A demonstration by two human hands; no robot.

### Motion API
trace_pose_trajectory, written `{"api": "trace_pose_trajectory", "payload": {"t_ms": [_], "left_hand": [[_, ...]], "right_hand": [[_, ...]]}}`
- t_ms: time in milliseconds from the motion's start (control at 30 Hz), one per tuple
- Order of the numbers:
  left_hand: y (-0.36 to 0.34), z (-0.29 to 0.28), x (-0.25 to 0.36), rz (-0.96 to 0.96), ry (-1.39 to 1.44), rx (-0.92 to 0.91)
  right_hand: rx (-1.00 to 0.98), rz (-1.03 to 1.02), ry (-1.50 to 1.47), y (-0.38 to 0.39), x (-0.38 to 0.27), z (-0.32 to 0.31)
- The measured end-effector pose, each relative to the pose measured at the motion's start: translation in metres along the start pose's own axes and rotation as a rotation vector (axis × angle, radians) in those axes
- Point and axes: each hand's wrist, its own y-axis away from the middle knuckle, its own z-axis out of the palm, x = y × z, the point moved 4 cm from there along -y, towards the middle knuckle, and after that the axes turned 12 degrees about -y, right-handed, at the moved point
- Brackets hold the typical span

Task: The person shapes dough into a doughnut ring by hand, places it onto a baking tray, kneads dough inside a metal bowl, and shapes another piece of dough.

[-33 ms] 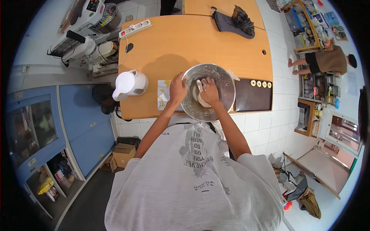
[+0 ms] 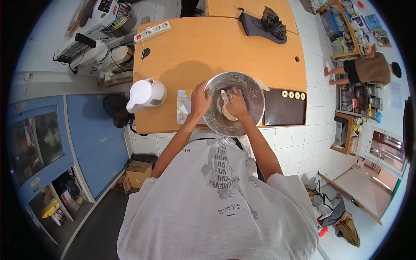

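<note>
Head view: your left hand (image 2: 200,99) is closed on the near-left rim of the bowl (image 2: 255,97); your right hand (image 2: 236,105) is down inside it, fingers bent against the dough (image 2: 228,115), which lies in the bowl's left-centre. Progress, as judged: working of the dough is under way, not complete; the lump looks uneven, and smears coat the inner wall. Four pale rings (image 2: 290,94) sit in a row on the tray (image 2: 284,112) to the right; the rest of its surface is bare. Hard to make out: your right fingertips are small and shadowed, so whether they grip or merely press, you cannot tell here. Your left forearm covers part of the paper (image 2: 183,102).
</note>
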Motion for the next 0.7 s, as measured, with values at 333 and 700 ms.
{"api": "trace_pose_trajectory", "payload": {"t_ms": [333, 700], "left_hand": [[0.0, -0.003, 0.0, 0.022, 0.009, 0.034], [0.002, -0.001, 0.002, 0.033, 0.009, 0.068]], "right_hand": [[-0.273, 0.058, -0.077, -0.006, -0.008, -0.036], [-0.294, -0.159, 0.197, 0.026, -0.022, 0.002]]}}
